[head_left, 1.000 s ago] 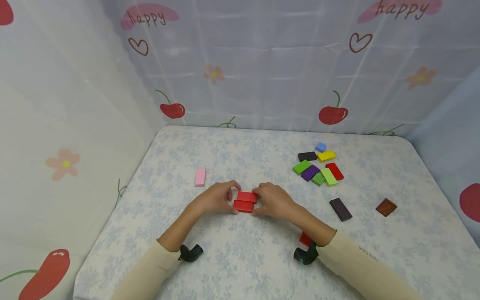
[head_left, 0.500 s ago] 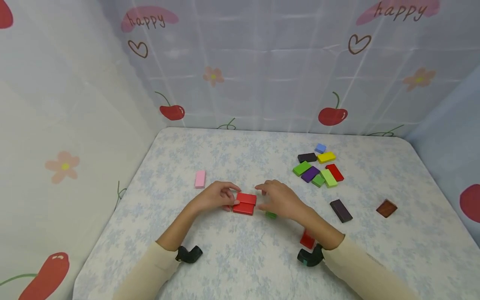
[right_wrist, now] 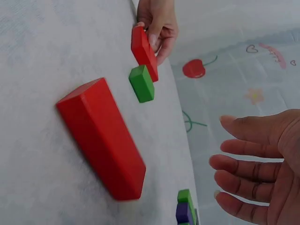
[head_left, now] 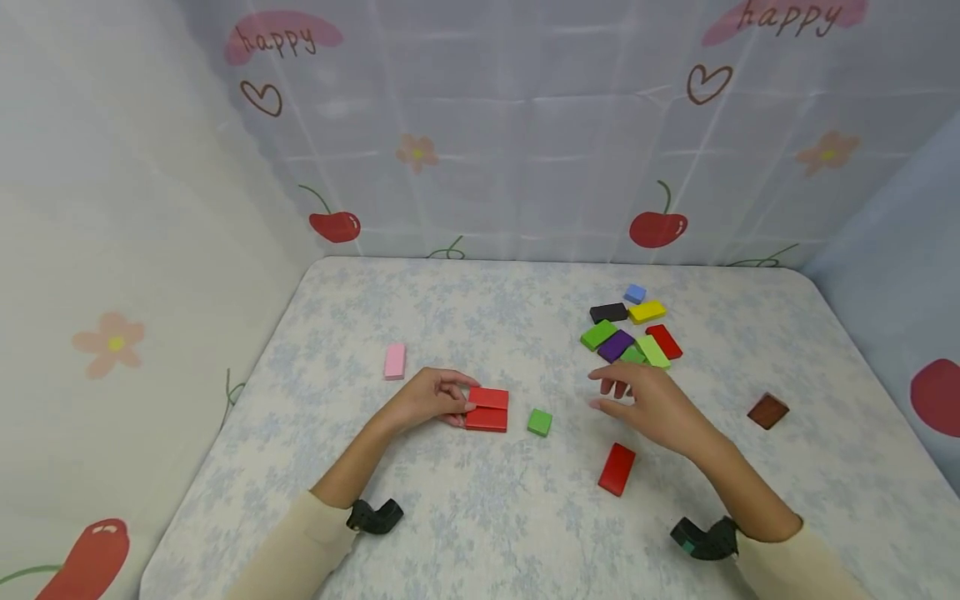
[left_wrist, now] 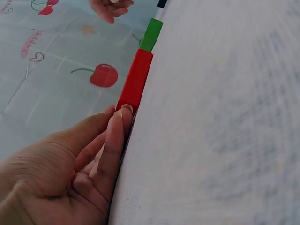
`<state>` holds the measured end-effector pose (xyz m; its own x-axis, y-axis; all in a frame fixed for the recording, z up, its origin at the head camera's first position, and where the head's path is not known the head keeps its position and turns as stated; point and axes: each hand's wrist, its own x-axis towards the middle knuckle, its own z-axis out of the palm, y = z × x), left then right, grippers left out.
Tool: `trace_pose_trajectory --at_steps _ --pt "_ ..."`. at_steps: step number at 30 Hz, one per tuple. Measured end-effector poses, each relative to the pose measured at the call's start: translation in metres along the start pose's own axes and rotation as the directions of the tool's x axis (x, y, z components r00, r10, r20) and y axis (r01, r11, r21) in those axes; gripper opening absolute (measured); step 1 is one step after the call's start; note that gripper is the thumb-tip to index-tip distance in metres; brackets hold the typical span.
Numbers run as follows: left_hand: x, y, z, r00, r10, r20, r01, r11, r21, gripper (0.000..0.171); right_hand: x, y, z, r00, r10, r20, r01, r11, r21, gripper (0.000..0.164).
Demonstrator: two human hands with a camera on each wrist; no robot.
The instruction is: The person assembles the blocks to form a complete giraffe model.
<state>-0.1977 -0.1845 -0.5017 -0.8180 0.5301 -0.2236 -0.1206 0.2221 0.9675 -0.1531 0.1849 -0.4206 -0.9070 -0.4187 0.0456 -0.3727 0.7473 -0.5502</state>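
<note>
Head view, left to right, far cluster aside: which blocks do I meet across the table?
Pink block → two red blocks in the left hand's grip → small green block → lone red block → brown block.

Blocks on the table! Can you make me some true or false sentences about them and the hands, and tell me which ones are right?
1. The left hand touches the red pair. True.
2. The right hand is gripping something. False: it holds nothing.
3. In the head view, the pink block lies farther left than the red pair. True.
4. The blue block touches the left hand. False: it lies far off, near the yellow block.
</note>
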Motion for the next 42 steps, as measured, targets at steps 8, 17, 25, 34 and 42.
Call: trace_pose_trajectory --at_steps 8,17,25,34,42 --pt "0.0 -0.002 0.002 1.0 0.017 -0.003 -0.017 1.0 -0.002 0.04 -0.038 0.023 -0.007 0.964 -0.046 0.26 0.045 0.999 0.007 0.038" --pt "-0.001 -0.002 0.0 1.0 0.016 -0.025 -0.016 1.0 0.008 0.039 -0.047 0.031 0.005 0.94 -0.153 0.305 0.165 0.986 -0.013 0.039" --pt "-0.001 0.0 0.001 1.0 0.02 -0.017 -0.02 1.0 0.014 0.04 -0.041 0.03 0.008 0.937 -0.149 0.315 0.173 0.984 -0.048 0.029" --pt "0.0 0.001 0.001 1.0 0.023 -0.018 -0.022 1.0 0.011 0.037 -0.01 0.025 0.008 0.989 -0.094 0.113 0.094 0.996 0.001 0.031" --pt "0.0 -0.001 0.002 0.999 0.025 -0.023 -0.024 1.0 0.02 0.038 0.03 0.018 0.028 0.998 -0.046 0.043 0.044 0.998 0.04 0.026"
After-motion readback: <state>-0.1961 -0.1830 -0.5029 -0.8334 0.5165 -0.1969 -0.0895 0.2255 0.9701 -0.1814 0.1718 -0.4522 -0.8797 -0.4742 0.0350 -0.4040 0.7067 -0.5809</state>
